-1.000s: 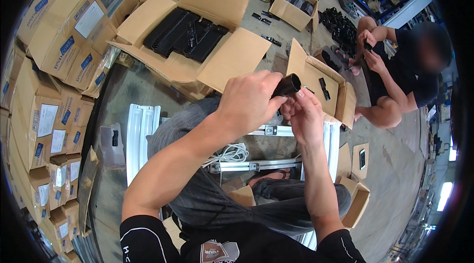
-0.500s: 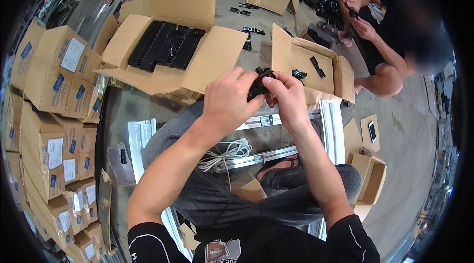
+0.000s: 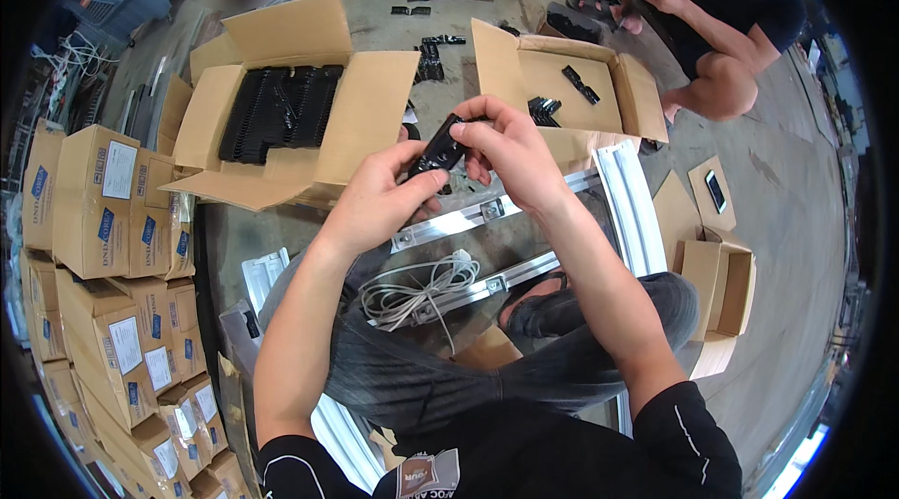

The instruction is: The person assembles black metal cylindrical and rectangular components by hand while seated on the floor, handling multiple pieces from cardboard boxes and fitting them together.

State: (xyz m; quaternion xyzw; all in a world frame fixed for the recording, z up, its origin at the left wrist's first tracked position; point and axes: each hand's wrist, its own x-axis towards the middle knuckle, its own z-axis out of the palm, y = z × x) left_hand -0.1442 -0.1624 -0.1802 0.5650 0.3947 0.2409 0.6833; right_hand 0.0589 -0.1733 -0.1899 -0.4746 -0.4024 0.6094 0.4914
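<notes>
Between both hands I hold a glossy black elongated part (image 3: 438, 149), tilted with its upper end to the right. My left hand (image 3: 382, 192) grips its lower end, thumb on top. The fingers and thumb of my right hand (image 3: 506, 145) close on the upper end. Ahead to the left, an open carton (image 3: 367, 115) holds neat rows of black parts (image 3: 281, 110). To the right of my hands, a shallower open carton (image 3: 548, 59) has a few loose black parts (image 3: 579, 84) in it. More black parts (image 3: 429, 57) lie on the floor between the two cartons.
Stacked cartons (image 3: 150, 218) line the left side. A metal frame (image 3: 626, 190) with a coiled white cable (image 3: 417, 293) lies before my legs. At right are a phone (image 3: 715, 191) on cardboard and a small open box (image 3: 729, 288). A co-worker (image 3: 712, 40) sits at the far right; another person is far left.
My hands have moved left and slightly lower with the black part, which now shows lengthwise between them. The whole view has shifted, bringing another person into sight at far left.
</notes>
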